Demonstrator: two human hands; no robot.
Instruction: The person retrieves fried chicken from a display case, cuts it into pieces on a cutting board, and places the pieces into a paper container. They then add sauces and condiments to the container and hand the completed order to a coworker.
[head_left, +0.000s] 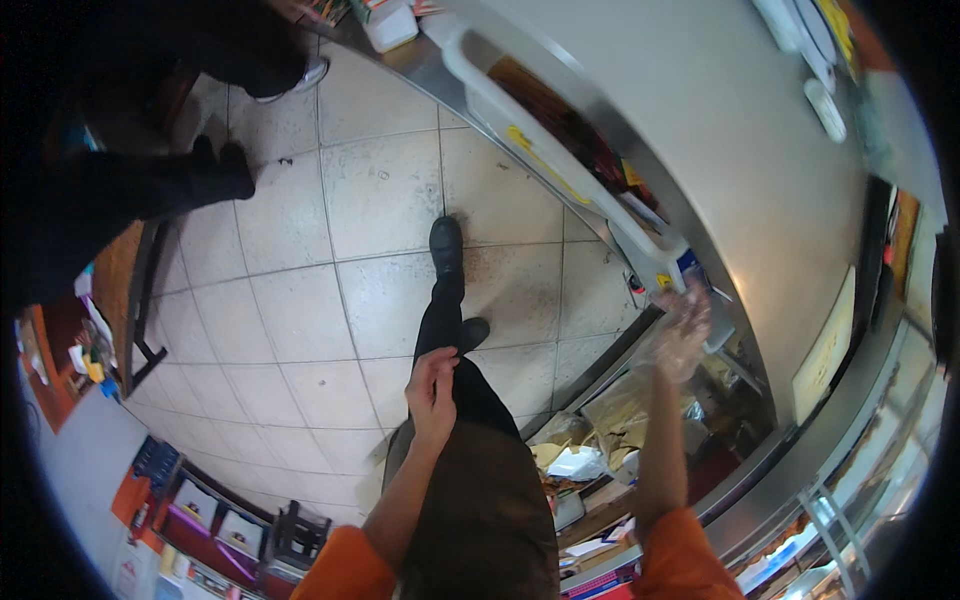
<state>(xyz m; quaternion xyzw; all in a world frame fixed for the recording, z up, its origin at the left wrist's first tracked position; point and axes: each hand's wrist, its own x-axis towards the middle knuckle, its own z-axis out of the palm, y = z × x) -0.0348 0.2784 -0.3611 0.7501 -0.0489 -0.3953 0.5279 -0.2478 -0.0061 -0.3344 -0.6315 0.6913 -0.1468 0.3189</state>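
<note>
My right hand [682, 328], in a clear plastic glove, is a little blurred. It hangs open, fingers apart, beside the steel counter and close to the near end of a pale plastic crate [468, 72] with yellow marks. Brown and dark red items lie inside that crate under the counter's edge. A small blue thing [688, 260] shows just beyond the fingers; I cannot make out what it is. Over my dark-trousered leg, my left hand [432, 395] is bare. Its fingers curl loosely together, and nothing shows in them.
The steel counter [690, 110] fills the right side, with a cream board [825, 345] near its edge. Below it, a cluttered shelf holds plastic bags [575, 460]. Another person's dark-clothed legs [150, 185] stand at left on the tiled floor [380, 280].
</note>
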